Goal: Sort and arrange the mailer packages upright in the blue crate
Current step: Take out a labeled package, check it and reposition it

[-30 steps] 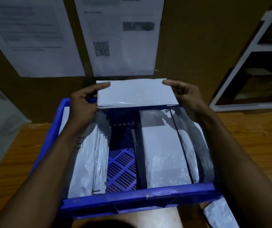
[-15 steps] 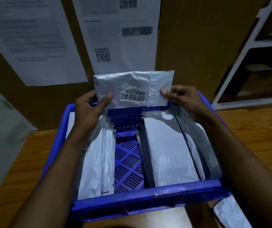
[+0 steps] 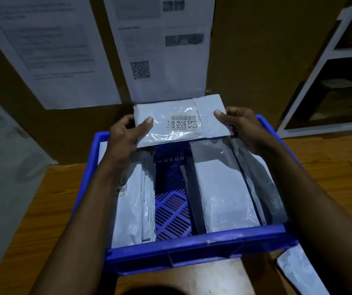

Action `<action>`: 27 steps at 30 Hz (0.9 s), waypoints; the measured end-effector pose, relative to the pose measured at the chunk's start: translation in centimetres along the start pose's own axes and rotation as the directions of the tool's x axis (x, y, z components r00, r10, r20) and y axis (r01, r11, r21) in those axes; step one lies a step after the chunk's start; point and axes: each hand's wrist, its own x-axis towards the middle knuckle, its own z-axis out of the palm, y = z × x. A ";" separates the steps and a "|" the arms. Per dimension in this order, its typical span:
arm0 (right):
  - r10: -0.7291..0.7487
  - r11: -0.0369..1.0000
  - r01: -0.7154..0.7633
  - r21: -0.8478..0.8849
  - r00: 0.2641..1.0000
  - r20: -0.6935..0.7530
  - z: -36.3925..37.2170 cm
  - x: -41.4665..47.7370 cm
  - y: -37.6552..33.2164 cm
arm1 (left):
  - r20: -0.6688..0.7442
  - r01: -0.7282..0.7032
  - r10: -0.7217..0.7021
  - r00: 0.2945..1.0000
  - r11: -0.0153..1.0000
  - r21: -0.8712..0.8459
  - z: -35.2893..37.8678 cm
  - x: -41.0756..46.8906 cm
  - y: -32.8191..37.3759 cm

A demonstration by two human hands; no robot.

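I note a brown panelled wall (image 3: pixel 256 50) closing off the far side of the view. Below it runs a wooden table (image 3: pixel 43 199) with an orange-brown grain. A white shelf unit (image 3: pixel 324 60) stands at the right against the wall; its contents are too dark to make out. Two printed sheets are fixed to the wall: the left sheet (image 3: pixel 49 50) and the centre sheet (image 3: pixel 166 60), which carries a QR code. Their text is blurred.

The blue crate (image 3: pixel 192 245) sits on the table, directly before me. Inside, a left stack (image 3: pixel 132 209) of pale mailers stands on edge against the left wall. A pale mailer (image 3: pixel 222 188) and a dark grey mailer (image 3: pixel 262 188) lean toward the right wall. The slotted floor shows between the two groups. A loose mailer (image 3: pixel 298 271) lies outside, by the near right corner.

The held mailer (image 3: pixel 181 133) sits crosswise over the crate's far end, its barcode label (image 3: pixel 181 122) facing me. I cannot tell whether its lower edge touches the crate. The left hand (image 3: pixel 124 137) pinches its left end, thumb on the near face. The right hand (image 3: pixel 243 126) pinches the right end likewise.
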 end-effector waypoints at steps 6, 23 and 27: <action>0.052 0.998 -0.053 0.020 0.996 0.071 -0.6 -0.1 -0.5 | 0.020 0.152 -0.153 0.988 0.988 0.020 -0.3 0.0 0.1; 0.043 0.968 -0.057 0.243 0.997 0.066 1.2 0.5 -0.1 | 0.228 0.121 -0.153 0.962 0.982 0.146 1.3 -1.8 0.3; 0.054 0.964 -0.087 0.252 0.989 0.134 1.9 0.0 -0.3 | 0.102 0.084 -0.100 0.990 0.984 0.157 1.0 -1.3 -0.1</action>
